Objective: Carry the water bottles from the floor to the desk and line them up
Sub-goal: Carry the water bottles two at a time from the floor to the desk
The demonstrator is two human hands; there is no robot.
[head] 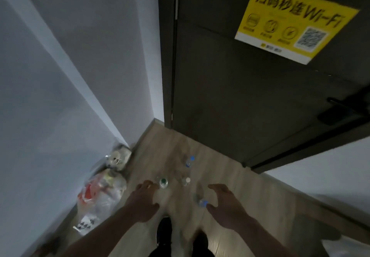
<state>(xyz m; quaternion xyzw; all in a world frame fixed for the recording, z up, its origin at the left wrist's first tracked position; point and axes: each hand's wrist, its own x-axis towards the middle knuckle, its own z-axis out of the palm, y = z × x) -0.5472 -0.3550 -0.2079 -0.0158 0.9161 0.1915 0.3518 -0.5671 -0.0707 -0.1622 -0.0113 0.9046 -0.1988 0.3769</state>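
Several clear water bottles stand upright on the wooden floor (220,176) near a dark door. A green-capped bottle (163,182) is just right of my left hand (145,198). A white-capped bottle (187,181) stands in the middle, and a blue-capped bottle (189,161) is farther off, towards the door. A second blue-capped bottle (202,203) sits between the thumb and fingers of my right hand (226,202). Both hands reach down with fingers spread and hold nothing. The desk is out of view.
Full plastic rubbish bags (102,188) lie along the left wall (50,116). The dark door (240,86) with a yellow Wi-Fi sign (290,20) stands ahead. My dark shoes (164,230) are at the bottom.
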